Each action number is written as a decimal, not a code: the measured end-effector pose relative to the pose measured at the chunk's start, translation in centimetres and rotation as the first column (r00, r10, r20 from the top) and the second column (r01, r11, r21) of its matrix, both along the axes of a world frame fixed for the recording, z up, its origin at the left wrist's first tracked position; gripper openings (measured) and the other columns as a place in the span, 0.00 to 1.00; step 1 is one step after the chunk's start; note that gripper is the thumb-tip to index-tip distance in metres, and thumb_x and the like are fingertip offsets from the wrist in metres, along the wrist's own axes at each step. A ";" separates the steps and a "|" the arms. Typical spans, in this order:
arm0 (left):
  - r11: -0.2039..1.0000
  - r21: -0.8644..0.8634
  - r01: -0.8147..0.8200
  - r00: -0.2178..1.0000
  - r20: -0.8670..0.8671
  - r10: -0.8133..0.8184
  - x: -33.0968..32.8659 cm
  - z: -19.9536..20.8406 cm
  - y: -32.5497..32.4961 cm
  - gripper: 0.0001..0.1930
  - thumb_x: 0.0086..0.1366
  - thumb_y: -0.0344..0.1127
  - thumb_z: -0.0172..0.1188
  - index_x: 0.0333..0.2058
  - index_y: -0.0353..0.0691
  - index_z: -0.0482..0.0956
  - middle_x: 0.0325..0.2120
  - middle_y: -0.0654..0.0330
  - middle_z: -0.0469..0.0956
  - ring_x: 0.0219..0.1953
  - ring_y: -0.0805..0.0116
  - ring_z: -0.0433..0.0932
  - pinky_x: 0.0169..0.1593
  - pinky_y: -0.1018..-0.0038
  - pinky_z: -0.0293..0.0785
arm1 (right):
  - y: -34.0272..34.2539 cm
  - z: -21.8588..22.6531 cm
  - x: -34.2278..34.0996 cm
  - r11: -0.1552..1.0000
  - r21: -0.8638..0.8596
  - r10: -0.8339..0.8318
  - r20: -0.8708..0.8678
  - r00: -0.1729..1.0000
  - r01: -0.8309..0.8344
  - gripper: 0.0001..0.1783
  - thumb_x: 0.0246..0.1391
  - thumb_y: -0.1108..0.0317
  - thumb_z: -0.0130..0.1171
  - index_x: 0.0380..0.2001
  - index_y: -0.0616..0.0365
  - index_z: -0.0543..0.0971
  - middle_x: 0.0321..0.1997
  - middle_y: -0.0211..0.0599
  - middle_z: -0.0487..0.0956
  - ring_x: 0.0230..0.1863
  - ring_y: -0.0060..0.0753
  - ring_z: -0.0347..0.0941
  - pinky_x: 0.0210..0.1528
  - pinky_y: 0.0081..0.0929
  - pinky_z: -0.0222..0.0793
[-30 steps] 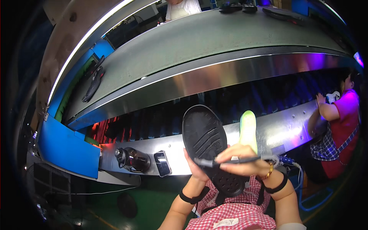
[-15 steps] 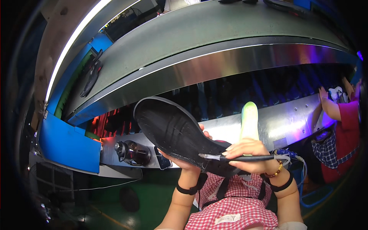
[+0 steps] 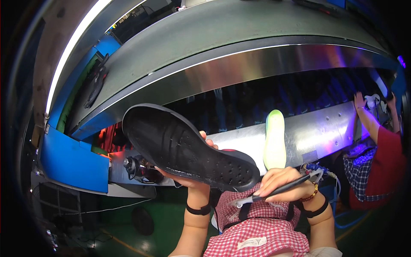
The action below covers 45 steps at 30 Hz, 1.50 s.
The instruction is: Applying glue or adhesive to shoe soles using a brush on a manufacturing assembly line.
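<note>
A large black shoe sole point(image 3: 184, 143) is tilted in front of me, its hollow inner face turned up and wet-looking streaks along its near edge. My left hand point(image 3: 187, 180) is closed round its middle from below, with fingertips showing over the far edge. Closed in my right hand point(image 3: 282, 182) is a brush point(image 3: 293, 183) with a black handle and a tube at its rear end. The brush's whitish tip points left, just below the sole's heel and apart from it. A yellow-green insole point(image 3: 275, 141) lies beyond my right hand.
The insole rests on a metal shelf point(image 3: 306, 132) below a green conveyor belt point(image 3: 192, 36). Black footwear parts point(image 3: 97, 83) lie at the belt's left end. A dark jug point(image 3: 143, 170) stands behind the sole. To the right, a co-worker's hand point(image 3: 359, 100) is near a white item point(image 3: 373, 102).
The sole has moved left and lies more level, baring its dotted heel. My right hand has drawn the brush off the sole, down toward me.
</note>
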<state>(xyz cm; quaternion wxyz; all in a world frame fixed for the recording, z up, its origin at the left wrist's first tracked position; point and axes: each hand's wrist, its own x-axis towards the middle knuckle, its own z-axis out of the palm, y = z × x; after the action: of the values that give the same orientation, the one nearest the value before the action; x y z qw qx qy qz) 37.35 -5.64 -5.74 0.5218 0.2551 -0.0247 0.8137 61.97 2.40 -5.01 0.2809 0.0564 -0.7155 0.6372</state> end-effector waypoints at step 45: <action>0.533 -0.797 0.283 0.642 -0.256 -0.723 0.8 1.5 -1.6 0.36 0.56 0.38 0.61 0.60 0.28 0.60 0.51 0.47 0.73 0.51 0.62 0.75 0.56 0.71 0.69 | 2.2 3.0 -0.5 0.925 0.216 0.264 0.228 0.937 -0.313 0.13 0.49 0.76 0.64 0.41 0.62 0.80 0.44 0.45 0.82 0.46 0.42 0.79 0.48 0.30 0.76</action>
<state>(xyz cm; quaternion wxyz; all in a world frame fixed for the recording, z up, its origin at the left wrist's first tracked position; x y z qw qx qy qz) 38.12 -7.22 -4.20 0.7813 0.2464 0.3601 0.4464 61.43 4.64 -2.05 0.1028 0.1338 -0.7975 0.5792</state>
